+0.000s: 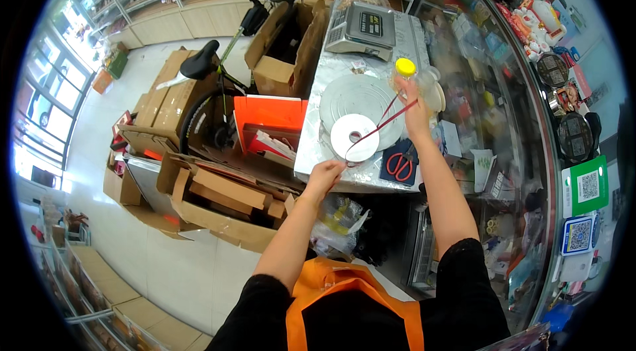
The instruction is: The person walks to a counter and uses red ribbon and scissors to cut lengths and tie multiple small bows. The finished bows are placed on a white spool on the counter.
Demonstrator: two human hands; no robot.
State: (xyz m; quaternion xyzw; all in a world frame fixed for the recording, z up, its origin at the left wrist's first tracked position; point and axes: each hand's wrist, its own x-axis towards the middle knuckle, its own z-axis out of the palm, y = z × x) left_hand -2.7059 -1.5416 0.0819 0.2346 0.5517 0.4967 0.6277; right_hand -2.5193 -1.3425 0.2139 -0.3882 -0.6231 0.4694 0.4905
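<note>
A thin dark red ribbon [385,124] stretches between my two hands, above a round silvery turntable [343,97]. My right hand [409,102], farther forward, grips a loop of it beside a jar with a yellow lid [405,67]. Near the table's front edge, my left hand [325,178] pinches the ribbon's lower part. Under the ribbon lies a white spool [348,145] with a hole in its middle. Red-handled scissors [399,166] rest on a dark flat piece, left of my right forearm. Whether the ribbon is still joined to the spool, I cannot tell.
A digital scale [362,28] stands at the table's far end. Left of the table are open cardboard boxes [226,207], an orange box [271,111] and a bicycle [201,60]. A glass display case [516,117] runs along the right. A plastic bag [338,227] hangs below the table edge.
</note>
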